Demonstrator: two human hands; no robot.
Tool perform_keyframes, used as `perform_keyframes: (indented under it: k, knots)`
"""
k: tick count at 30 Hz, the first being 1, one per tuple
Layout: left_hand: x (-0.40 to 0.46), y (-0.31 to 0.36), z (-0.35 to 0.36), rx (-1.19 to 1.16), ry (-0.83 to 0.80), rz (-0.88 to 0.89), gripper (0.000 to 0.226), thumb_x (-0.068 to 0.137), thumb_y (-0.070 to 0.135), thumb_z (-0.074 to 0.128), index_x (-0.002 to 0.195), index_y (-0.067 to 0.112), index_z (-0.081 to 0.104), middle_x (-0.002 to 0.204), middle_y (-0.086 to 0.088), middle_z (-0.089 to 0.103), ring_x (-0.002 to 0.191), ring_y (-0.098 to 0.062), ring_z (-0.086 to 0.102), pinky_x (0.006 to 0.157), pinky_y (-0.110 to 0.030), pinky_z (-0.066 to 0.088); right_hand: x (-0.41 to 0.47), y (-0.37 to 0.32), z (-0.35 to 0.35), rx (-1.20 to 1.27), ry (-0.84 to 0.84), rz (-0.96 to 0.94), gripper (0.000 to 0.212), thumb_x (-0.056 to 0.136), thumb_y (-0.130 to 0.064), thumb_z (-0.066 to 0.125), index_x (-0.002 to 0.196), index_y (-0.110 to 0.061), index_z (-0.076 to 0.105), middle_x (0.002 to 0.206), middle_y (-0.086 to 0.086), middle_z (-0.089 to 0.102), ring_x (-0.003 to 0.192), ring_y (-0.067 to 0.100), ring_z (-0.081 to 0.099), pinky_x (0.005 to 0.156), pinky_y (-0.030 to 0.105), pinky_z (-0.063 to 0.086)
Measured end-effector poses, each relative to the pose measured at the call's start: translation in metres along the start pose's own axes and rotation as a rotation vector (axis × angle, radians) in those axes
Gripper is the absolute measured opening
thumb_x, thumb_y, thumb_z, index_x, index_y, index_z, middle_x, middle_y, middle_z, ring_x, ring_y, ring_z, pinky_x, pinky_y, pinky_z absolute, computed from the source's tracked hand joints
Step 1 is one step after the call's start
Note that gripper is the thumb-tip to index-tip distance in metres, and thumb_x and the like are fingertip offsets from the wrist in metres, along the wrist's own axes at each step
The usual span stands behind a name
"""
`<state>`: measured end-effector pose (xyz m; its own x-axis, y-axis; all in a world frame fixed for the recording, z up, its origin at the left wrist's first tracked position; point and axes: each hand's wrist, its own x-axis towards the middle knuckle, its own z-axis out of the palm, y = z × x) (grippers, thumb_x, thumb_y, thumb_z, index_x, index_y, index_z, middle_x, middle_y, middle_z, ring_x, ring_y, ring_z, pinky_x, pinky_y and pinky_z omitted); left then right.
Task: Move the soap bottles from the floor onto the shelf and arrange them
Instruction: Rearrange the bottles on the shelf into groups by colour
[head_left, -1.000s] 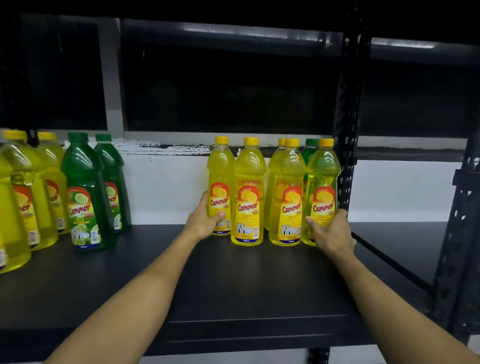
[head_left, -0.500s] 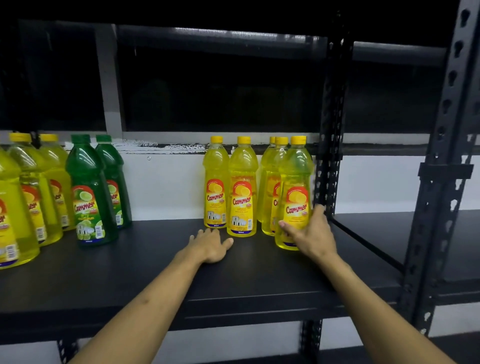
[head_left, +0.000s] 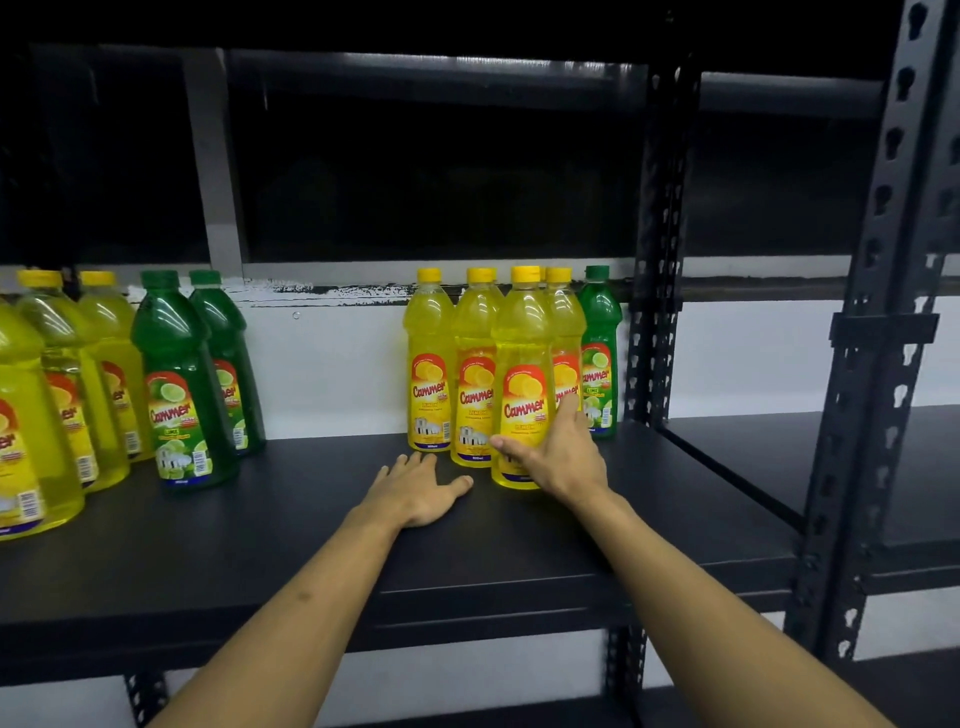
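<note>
Bare shelf between bottle groups, hands central

A white wall is showing behind, with chipped paint along its top edge. Dark windows are sitting above it.

Upright yellow and green soap bottles on shelf

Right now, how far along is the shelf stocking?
Mostly done, it seems: a yellow and green group stands at the left of the shelf, and a cluster with a green bottle stands by the upright. In hand: the right hand grips the front yellow bottle, which stands ahead of its row; the left hand rests flat. The floor is out of view, so what remains is unknown.
</note>
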<state>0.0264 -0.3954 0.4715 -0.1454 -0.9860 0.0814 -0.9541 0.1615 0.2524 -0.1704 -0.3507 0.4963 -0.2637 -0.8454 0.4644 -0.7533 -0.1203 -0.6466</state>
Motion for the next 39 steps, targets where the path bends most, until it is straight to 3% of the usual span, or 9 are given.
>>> perform_keyframes:
  k: [3, 6, 9, 12, 16, 20, 27, 34, 39]
  knots:
    - [0.000, 0.000, 0.000, -0.011, 0.005, 0.006, 0.089, 0.093, 0.074, 0.034, 0.160, 0.017, 0.020, 0.168, -0.003, 0.018, 0.155, -0.025, 0.012, 0.125, -0.047, 0.013, 0.007, 0.013, -0.008, 0.133, -0.015, -0.009, 0.090, 0.064, -0.092, 0.057, 0.121, -0.024, 0.042, 0.120, 0.001, 0.062, 0.109, 0.025, 0.063, 0.093, 0.056, 0.053]
    - [-0.001, 0.000, -0.001, -0.012, 0.005, 0.013, 0.089, 0.094, 0.073, 0.036, 0.160, 0.016, 0.020, 0.167, -0.002, 0.019, 0.155, -0.025, 0.013, 0.125, -0.047, 0.014, 0.023, 0.022, -0.018, 0.388, 0.114, 0.070, 0.063, 0.091, -0.078, 0.036, 0.101, -0.018, 0.050, 0.099, 0.001, 0.062, 0.093, 0.022, 0.062, 0.089, 0.049, 0.052]
    - [0.001, 0.000, -0.001, -0.006, 0.011, 0.020, 0.088, 0.094, 0.073, 0.036, 0.160, 0.016, 0.022, 0.167, -0.002, 0.020, 0.155, -0.025, 0.014, 0.125, -0.047, 0.016, 0.052, 0.039, -0.023, 0.379, 0.252, 0.145, 0.048, 0.103, -0.059, 0.033, 0.104, -0.014, 0.048, 0.106, 0.007, 0.059, 0.097, 0.025, 0.058, 0.089, 0.045, 0.048]
    - [0.002, 0.000, -0.001, -0.002, 0.014, 0.021, 0.087, 0.094, 0.072, 0.036, 0.160, 0.018, 0.023, 0.167, -0.001, 0.021, 0.155, -0.024, 0.015, 0.124, -0.046, 0.017, 0.082, 0.064, -0.017, 0.322, 0.258, 0.180, 0.040, 0.102, -0.056, 0.043, 0.110, -0.017, 0.046, 0.117, 0.009, 0.056, 0.109, 0.028, 0.057, 0.097, 0.054, 0.047]
    - [0.005, 0.000, 0.000, 0.011, 0.019, 0.019, 0.086, 0.094, 0.072, 0.036, 0.160, 0.019, 0.021, 0.167, 0.000, 0.019, 0.155, -0.023, 0.014, 0.124, -0.046, 0.017, 0.112, 0.089, -0.005, 0.322, 0.215, 0.191, 0.062, 0.096, -0.056, 0.055, 0.139, -0.013, 0.038, 0.137, 0.014, 0.054, 0.125, 0.033, 0.054, 0.104, 0.059, 0.044]
    - [0.007, 0.000, 0.001, 0.021, 0.020, 0.014, 0.086, 0.094, 0.073, 0.035, 0.160, 0.020, 0.020, 0.167, 0.000, 0.018, 0.155, -0.021, 0.014, 0.123, -0.045, 0.017, 0.132, 0.101, 0.004, 0.401, 0.146, 0.173, 0.074, 0.094, -0.052, 0.063, 0.149, -0.016, 0.029, 0.133, 0.009, 0.060, 0.121, 0.030, 0.061, 0.104, 0.058, 0.047]
    - [0.005, 0.000, 0.000, 0.007, 0.037, 0.009, 0.087, 0.092, 0.074, 0.037, 0.160, 0.021, 0.023, 0.166, 0.001, 0.022, 0.154, -0.021, 0.017, 0.123, -0.046, 0.019, 0.126, 0.098, -0.009, 0.328, 0.158, 0.161, 0.064, 0.093, -0.040, 0.069, 0.141, -0.010, 0.039, 0.130, 0.012, 0.063, 0.117, 0.031, 0.062, 0.101, 0.054, 0.050]
    - [0.001, -0.002, -0.005, -0.048, 0.022, 0.014, 0.089, 0.091, 0.076, 0.040, 0.159, 0.022, 0.024, 0.166, 0.000, 0.024, 0.153, -0.022, 0.021, 0.122, -0.047, 0.021, 0.096, 0.090, -0.024, 0.140, 0.182, 0.195, 0.064, 0.091, -0.052, 0.067, 0.131, -0.010, 0.038, 0.128, 0.018, 0.057, 0.118, 0.039, 0.058, 0.096, 0.063, 0.049]
    - [-0.009, -0.002, -0.012, -0.140, -0.003, 0.028, 0.084, 0.092, 0.069, 0.049, 0.157, 0.018, 0.031, 0.163, -0.004, 0.031, 0.150, -0.024, 0.029, 0.120, -0.044, 0.027, 0.054, 0.080, -0.039, 0.010, 0.210, 0.206, 0.070, 0.093, -0.057, 0.060, 0.138, -0.009, 0.036, 0.134, 0.019, 0.052, 0.122, 0.041, 0.054, 0.100, 0.064, 0.045]
